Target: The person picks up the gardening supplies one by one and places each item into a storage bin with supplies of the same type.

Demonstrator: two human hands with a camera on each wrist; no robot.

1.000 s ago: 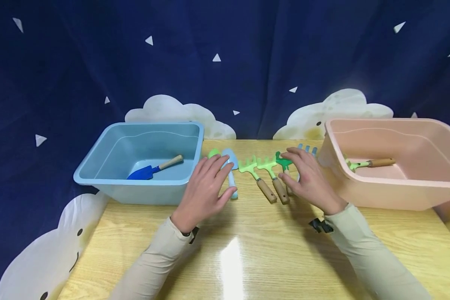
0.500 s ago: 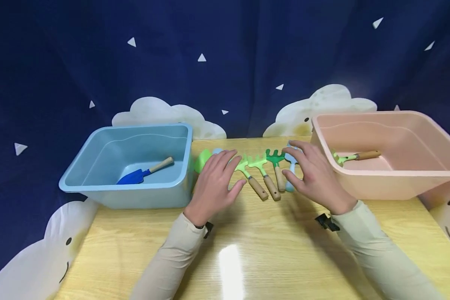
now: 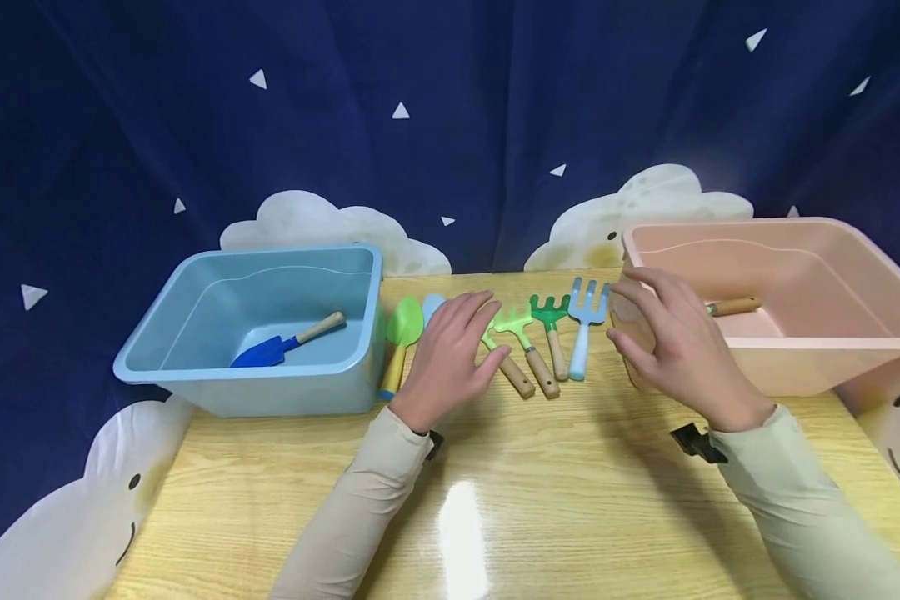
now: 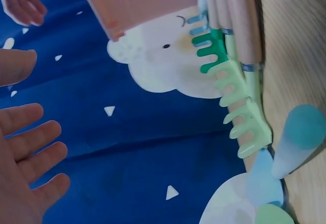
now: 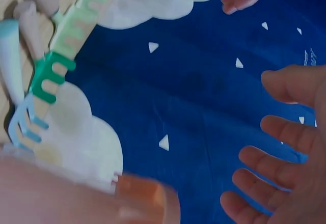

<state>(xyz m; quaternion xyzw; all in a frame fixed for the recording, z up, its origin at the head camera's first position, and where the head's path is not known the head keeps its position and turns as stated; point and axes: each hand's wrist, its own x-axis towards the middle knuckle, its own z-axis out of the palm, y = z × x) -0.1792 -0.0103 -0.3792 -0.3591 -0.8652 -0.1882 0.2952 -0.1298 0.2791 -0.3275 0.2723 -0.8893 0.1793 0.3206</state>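
My left hand (image 3: 453, 354) hovers palm down over the row of garden tools, fingers relaxed, holding nothing. It partly hides a light blue trowel (image 3: 433, 304) and one light green rake (image 4: 254, 132). Left of it lies a green trowel (image 3: 405, 323) with a yellow handle. On its right are another light green rake (image 3: 543, 372), a dark green rake (image 3: 551, 314) and a light blue fork (image 3: 580, 343). My right hand (image 3: 678, 346) is held in front of the pink tub's (image 3: 795, 367) left end, fingers spread and nothing in them.
A blue tub (image 3: 270, 390) stands on the left, with a blue trowel (image 3: 266, 353) inside. In the pink tub lies a tool with a brown wooden handle (image 3: 737, 306), partly behind my right hand. A dark blue curtain (image 3: 480, 125) hangs behind the table (image 3: 555, 483).
My right hand has moved right, off the light blue fork, towards the pink tub. My left hand has shifted a little right, uncovering the green trowel. The head view has turned slightly right.
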